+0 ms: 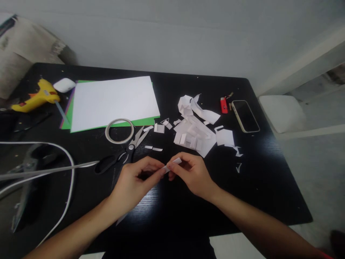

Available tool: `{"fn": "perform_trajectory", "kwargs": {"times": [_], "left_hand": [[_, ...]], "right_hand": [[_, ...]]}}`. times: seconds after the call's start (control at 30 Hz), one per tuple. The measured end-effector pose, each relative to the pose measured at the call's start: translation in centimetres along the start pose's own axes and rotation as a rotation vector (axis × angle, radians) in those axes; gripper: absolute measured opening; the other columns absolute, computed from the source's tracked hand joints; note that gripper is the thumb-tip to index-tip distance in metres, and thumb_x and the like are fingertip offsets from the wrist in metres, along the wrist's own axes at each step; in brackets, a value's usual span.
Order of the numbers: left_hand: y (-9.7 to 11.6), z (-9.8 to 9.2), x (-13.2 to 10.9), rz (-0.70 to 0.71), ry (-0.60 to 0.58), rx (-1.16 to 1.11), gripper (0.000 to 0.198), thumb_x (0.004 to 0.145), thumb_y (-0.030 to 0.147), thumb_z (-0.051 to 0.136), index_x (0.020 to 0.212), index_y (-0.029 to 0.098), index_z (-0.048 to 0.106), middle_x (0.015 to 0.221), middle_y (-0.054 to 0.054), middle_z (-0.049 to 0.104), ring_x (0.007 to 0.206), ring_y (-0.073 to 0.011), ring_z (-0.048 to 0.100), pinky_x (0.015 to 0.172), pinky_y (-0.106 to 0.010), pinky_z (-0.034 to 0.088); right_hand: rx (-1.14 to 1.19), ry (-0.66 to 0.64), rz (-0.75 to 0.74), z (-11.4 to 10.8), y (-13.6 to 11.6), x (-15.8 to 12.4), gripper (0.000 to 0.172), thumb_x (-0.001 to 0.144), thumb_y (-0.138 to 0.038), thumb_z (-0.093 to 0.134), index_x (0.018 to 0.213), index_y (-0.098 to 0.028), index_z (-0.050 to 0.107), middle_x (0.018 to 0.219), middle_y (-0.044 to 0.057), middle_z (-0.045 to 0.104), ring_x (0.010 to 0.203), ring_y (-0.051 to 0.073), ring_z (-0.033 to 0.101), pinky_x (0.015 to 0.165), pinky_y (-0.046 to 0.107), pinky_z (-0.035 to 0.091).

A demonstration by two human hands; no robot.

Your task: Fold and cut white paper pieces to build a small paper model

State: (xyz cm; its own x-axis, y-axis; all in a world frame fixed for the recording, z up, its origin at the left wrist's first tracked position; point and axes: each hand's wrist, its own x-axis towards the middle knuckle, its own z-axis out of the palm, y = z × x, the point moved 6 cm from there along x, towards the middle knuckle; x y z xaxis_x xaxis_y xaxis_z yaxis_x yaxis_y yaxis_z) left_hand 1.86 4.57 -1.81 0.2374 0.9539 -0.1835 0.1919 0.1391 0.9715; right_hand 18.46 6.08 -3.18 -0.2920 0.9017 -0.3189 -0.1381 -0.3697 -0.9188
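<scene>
Between my two hands is a small white paper strip (176, 161), tilted up to the right. The thumb and fingers of my left hand (136, 178) pinch its left end. My right hand (192, 174) pinches it farther along, and one end sticks out past the thumb. Just beyond my left hand lie black-handled scissors (131, 146) with their blades apart. Two short paper pieces (153, 148) rest on the table ahead of my hands. Past my right hand is a heap of cut and folded white paper (194, 135).
A roll of tape (107, 133) touches white sheets (113, 102) over green paper (67, 120). A yellow glue gun (44, 94) and a white case (64, 85) sit far left. White cables (72, 172) loop at left. At right are a red lighter (223, 105) and a phone (245, 116).
</scene>
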Motion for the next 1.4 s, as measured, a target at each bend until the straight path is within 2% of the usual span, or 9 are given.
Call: {"fn": "perform_trajectory", "kwargs": {"times": [0.33,0.53,0.8,1.03,1.17,1.4], "left_hand": [[-0.15,-0.36,0.13,-0.061,-0.024,0.007,0.016,0.094,0.034,0.072,0.089,0.019,0.076,0.079,-0.001,0.078,0.071,-0.0135,0.072,0.064,-0.020,0.053],[0.20,-0.22,0.00,-0.035,-0.014,-0.011,0.013,0.092,0.030,0.073,0.086,0.019,0.076,0.078,-0.002,0.079,0.070,-0.0146,0.074,0.064,-0.021,0.056],[0.04,-0.07,-0.14,-0.007,-0.044,0.017,0.015,0.095,0.030,0.071,0.086,0.019,0.077,0.080,-0.003,0.080,0.072,-0.0159,0.075,0.066,-0.022,0.057],[0.15,-0.17,0.03,-0.002,-0.020,0.066,0.017,0.094,0.032,0.070,0.085,0.019,0.077,0.076,-0.002,0.077,0.066,-0.0145,0.069,0.061,-0.022,0.052],[0.05,-0.03,0.20,-0.043,-0.047,0.042,0.020,0.095,0.034,0.068,0.083,0.019,0.075,0.073,-0.001,0.073,0.065,-0.0137,0.065,0.059,-0.021,0.049],[-0.21,0.42,0.14,-0.074,-0.100,-0.051,0.020,0.098,0.034,0.066,0.086,0.020,0.075,0.080,-0.001,0.076,0.073,-0.0134,0.069,0.066,-0.021,0.051]], "right_hand": [[-0.016,0.015,-0.031,0.02,-0.38,-0.07,0.028,0.083,-0.043,0.087,0.082,-0.018,0.073,0.069,0.000,0.071,0.060,0.014,0.069,0.063,0.028,0.058],[-0.016,-0.057,0.000,0.34,0.07,-0.13,0.023,0.079,-0.037,0.090,0.083,-0.018,0.077,0.068,0.000,0.072,0.063,0.015,0.069,0.065,0.028,0.058],[-0.051,-0.065,-0.003,0.50,-0.20,-0.36,0.016,0.083,-0.033,0.086,0.083,-0.019,0.079,0.069,0.000,0.073,0.065,0.015,0.070,0.067,0.028,0.058],[-0.026,-0.020,0.015,-0.15,-0.35,-0.01,0.023,0.082,-0.041,0.087,0.083,-0.019,0.078,0.066,0.000,0.073,0.061,0.016,0.071,0.065,0.030,0.061],[-0.054,-0.006,0.020,-0.31,-0.51,0.09,0.025,0.081,-0.041,0.088,0.081,-0.019,0.078,0.065,0.000,0.073,0.060,0.015,0.071,0.065,0.029,0.060],[-0.035,-0.045,0.045,0.14,0.24,-0.07,0.024,0.079,-0.040,0.090,0.081,-0.019,0.079,0.065,0.000,0.073,0.060,0.017,0.071,0.063,0.029,0.061]]}}
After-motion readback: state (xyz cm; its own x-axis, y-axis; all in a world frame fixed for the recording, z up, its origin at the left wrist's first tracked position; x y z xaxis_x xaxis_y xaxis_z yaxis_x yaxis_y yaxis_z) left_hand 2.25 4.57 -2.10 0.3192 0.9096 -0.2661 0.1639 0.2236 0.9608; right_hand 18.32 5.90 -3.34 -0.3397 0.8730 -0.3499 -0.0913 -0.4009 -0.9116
